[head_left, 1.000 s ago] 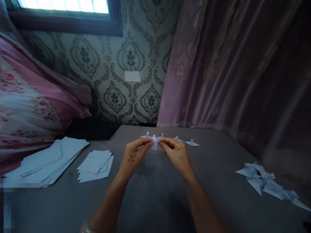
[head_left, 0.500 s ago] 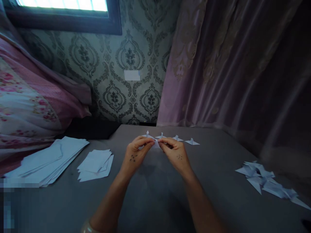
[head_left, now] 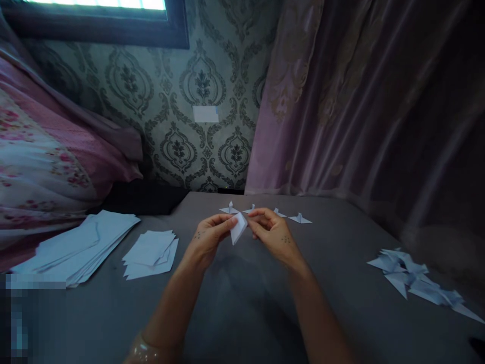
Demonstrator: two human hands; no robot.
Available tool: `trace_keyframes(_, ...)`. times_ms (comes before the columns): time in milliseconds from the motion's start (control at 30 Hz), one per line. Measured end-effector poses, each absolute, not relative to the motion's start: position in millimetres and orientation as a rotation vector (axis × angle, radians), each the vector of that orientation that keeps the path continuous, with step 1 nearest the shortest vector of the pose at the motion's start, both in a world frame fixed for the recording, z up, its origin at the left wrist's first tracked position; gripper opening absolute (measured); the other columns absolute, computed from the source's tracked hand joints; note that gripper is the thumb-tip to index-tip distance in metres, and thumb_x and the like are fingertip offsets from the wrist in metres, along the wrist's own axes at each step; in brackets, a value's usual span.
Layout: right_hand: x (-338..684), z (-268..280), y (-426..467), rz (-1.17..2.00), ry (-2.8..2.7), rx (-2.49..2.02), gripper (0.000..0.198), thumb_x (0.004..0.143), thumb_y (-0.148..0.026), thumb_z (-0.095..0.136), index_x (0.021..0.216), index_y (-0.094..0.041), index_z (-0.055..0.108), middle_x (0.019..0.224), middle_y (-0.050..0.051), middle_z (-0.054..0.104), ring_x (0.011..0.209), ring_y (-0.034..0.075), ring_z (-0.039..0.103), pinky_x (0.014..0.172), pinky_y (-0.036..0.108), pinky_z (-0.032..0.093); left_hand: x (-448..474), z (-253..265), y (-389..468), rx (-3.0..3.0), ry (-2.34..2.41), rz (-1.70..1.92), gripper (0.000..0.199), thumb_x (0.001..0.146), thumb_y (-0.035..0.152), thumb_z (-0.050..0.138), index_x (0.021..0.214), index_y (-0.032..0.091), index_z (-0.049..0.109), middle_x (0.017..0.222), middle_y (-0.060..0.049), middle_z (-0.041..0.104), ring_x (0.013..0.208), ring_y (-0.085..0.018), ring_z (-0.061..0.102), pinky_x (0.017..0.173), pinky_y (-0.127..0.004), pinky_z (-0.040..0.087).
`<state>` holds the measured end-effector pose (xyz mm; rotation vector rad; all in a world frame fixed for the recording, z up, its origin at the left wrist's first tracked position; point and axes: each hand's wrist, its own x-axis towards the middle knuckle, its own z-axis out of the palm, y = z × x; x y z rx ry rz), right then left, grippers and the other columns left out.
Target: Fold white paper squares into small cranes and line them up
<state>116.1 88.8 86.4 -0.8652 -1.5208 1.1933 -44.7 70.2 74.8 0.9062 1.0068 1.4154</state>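
Note:
A small piece of folded white paper (head_left: 238, 228), diamond-shaped, is held up above the grey surface. My left hand (head_left: 207, 236) pinches its upper left side, thumb in front and fingers behind. At the paper's right corner is my right hand (head_left: 275, 233), its thumb and fingertips close together on that edge; the exact contact is hard to see. Just beyond my hands, folded paper birds stand in a row, among them a left one (head_left: 229, 208) and a right one (head_left: 300, 219); those between are partly covered by my right hand.
To the left lie a stack of large white sheets (head_left: 85, 247) and a smaller pile of cut paper (head_left: 151, 253). Several folded paper pieces (head_left: 417, 278) are heaped at the right. A black flat item (head_left: 140, 198), patterned wall and pink curtain (head_left: 280, 146) border the grey surface (head_left: 242, 313).
The folded paper has turned so its broad white face shows. My left hand has rolled its grip around it, and my right fingers have shifted to its right edge.

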Motion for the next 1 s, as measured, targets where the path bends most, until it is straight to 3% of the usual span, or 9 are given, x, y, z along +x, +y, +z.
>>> trace_keyframes(200,111,68,98,1.21,-1.522,-1.064,0.032,0.074,-0.048,0.064,0.071,-0.017,0.065,0.061,-0.001,0.057,0.053,0.01,0.049,0.05,0.023,0.037,-36,60,79,0.751,1.095,1.429,0.023,0.054,0.024,0.084,0.069,0.011,0.071,0.065,-0.002,0.068,0.059,-0.009,0.059,0.064,-0.021,0.046)
trace_keyframes(433,110,50,108,1.375,-1.389,-1.115,0.029,0.067,-0.043,0.071,0.066,-0.015,0.063,0.053,-0.005,0.05,0.047,0.007,0.043,0.045,0.021,0.03,-41,48,85,0.685,1.072,1.267,0.029,0.056,0.028,0.082,0.073,0.01,0.069,0.071,-0.007,0.069,0.065,-0.013,0.063,0.064,-0.023,0.047)
trace_keyframes(633,113,54,108,1.446,-1.323,-1.146,0.025,0.062,-0.037,0.075,0.069,-0.016,0.062,0.052,-0.005,0.052,0.044,0.006,0.044,0.041,0.02,0.027,-43,47,85,0.693,1.117,1.309,0.03,0.055,0.019,0.082,0.079,0.014,0.066,0.065,-0.001,0.065,0.057,-0.01,0.058,0.06,-0.023,0.046)
trace_keyframes(867,115,56,108,1.469,-1.388,-1.091,0.022,0.063,-0.029,0.074,0.078,-0.018,0.063,0.057,-0.005,0.058,0.049,0.007,0.048,0.048,0.021,0.036,-45,51,79,0.908,1.094,1.066,0.019,0.062,0.022,0.079,0.078,0.013,0.07,0.072,-0.003,0.066,0.063,-0.01,0.058,0.059,-0.02,0.045)
trace_keyframes(1000,111,54,109,1.397,-1.318,-1.061,0.027,0.07,-0.043,0.068,0.079,-0.017,0.065,0.067,-0.001,0.063,0.059,0.01,0.054,0.055,0.023,0.039,-42,49,82,0.782,1.063,1.246,0.019,0.06,0.018,0.079,0.071,0.015,0.064,0.066,0.001,0.064,0.06,-0.009,0.058,0.062,-0.02,0.047)
